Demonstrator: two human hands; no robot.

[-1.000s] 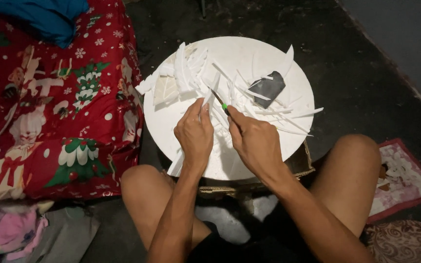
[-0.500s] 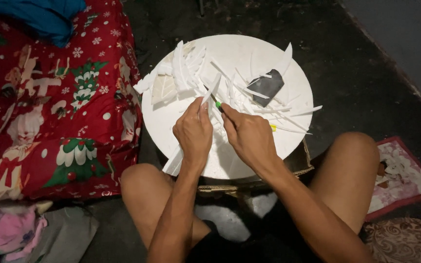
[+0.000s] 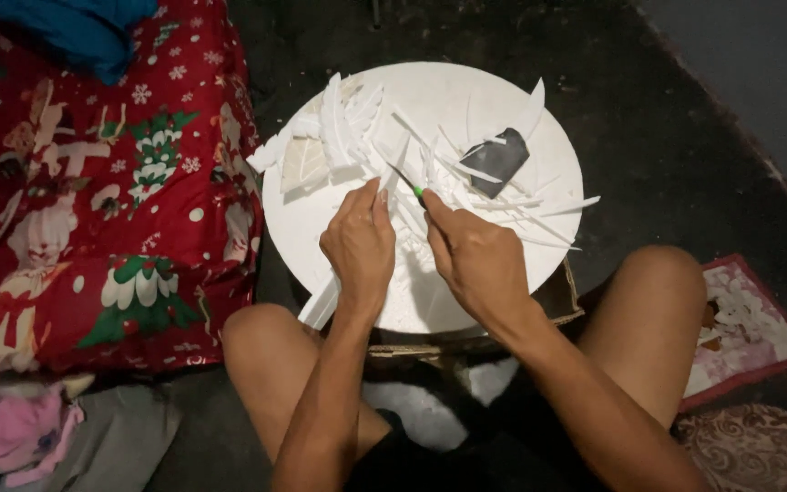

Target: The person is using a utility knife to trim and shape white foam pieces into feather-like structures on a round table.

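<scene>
- My left hand (image 3: 360,248) is closed down on a long white strip (image 3: 325,301), pinning it to the round white board (image 3: 321,232) near me.
- My right hand (image 3: 477,264) is wrapped tight around a green-handled knife (image 3: 414,189), looks mid-cut; the next stroke needs a steady pull toward me.

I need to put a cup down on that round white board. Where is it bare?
Bare: the round white board's left edge, below the white offcuts, beside the left hand; also its top rim. Crowded: the middle, around the dark piece and right hand.
</scene>
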